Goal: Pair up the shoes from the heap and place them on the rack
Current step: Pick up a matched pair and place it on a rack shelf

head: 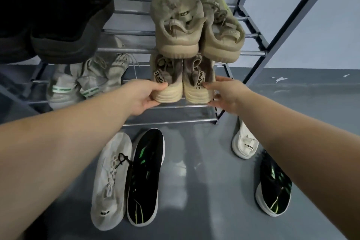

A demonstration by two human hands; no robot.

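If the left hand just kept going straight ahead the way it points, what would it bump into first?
The left hand already grips the heel of a beige shoe on the rack. Pushing on, it would probably just drive that shoe deeper along the bars; depth is unclear.

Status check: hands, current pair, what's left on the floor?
Left hand and right hand each grip a heel of the beige pair on the lower shelf. Four shoes on the floor, unpaired.

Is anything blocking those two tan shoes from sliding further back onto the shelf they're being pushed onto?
Nothing visible does. The left hand and right hand hold the tan shoes by their heels on the lower shelf; the bars behind them are hidden by the beige pair above.
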